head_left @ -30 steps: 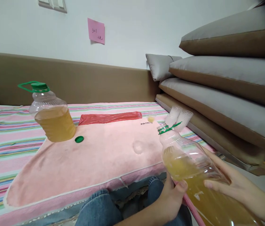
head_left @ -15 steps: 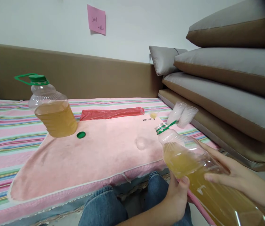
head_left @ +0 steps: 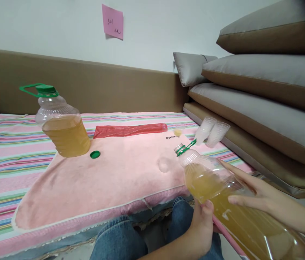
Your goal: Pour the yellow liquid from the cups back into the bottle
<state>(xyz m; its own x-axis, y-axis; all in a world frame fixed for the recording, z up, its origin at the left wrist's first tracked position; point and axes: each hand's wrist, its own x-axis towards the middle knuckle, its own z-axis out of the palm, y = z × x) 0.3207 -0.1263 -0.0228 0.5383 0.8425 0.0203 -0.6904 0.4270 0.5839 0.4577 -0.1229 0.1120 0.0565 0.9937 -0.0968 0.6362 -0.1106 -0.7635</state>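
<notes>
A large clear plastic bottle of yellowish liquid lies tilted at the right, its uncapped mouth pointing left over the pink towel. Beneath and beside its shoulder, my left hand grips it, thumb up against the plastic. My right hand wraps over the far side of the bottle's body, with its thumb on top. Liquid stays below the neck. Left of the mouth a clear plastic cup stands on the towel. A loose green cap rests farther left.
A second bottle, capped in green, stands at the left. Behind are a red plastic bag, a cup holding yellowish liquid and stacked clear cups. Grey-brown cushions pile up at the right. My knees touch the bed edge.
The bottle's mouth has moved slightly left and down, closer to the clear cup, with both hands still on it. The view has shifted a little.
</notes>
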